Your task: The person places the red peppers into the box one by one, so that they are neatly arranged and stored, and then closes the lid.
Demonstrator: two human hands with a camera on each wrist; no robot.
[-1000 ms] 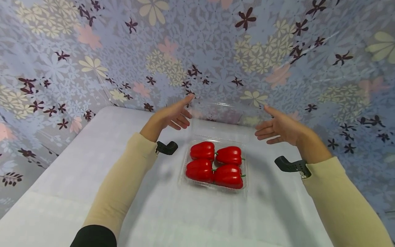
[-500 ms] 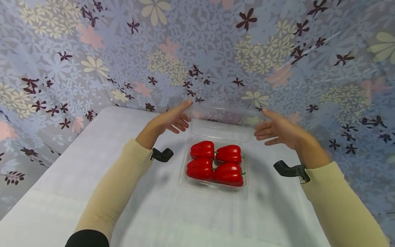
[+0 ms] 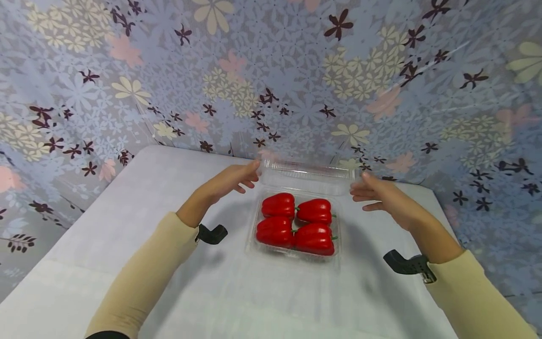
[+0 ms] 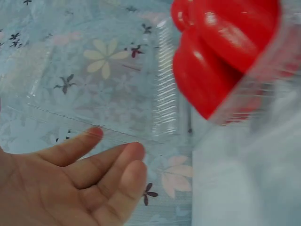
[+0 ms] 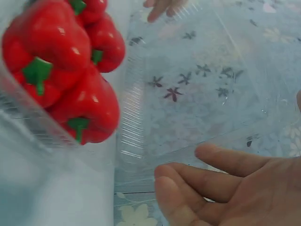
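Note:
Several red bell peppers [image 3: 277, 231] with green stems lie in the clear plastic clamshell box [image 3: 292, 254] on the table. Its hinged transparent lid [image 3: 308, 169] stands raised at the back, tilted over the table's far edge. At the lid's left side is my left hand [image 3: 228, 182], thumb up and fingers loosely extended. On the opposite side, my right hand [image 3: 387, 195] faces it, palm inward. In the left wrist view, the left hand's fingertips [image 4: 136, 149] lie along the lid's edge; the right wrist view shows the right fingertips [image 5: 165, 170] likewise. Firm contact is hard to tell.
White cloth covers the table [image 3: 203, 287]. A floral-patterned curtain or sheet [image 3: 305, 70] hangs behind its far edge. A dark wrist mount [image 3: 213, 234] sits on the left wrist, and another dark mount [image 3: 404, 263] on the right.
Both hands have come down and nearer beside the lid. The lid's upper edge now sits lower, closer to the peppers, and its ribbed rim shows more plainly. The peppers have stayed put.

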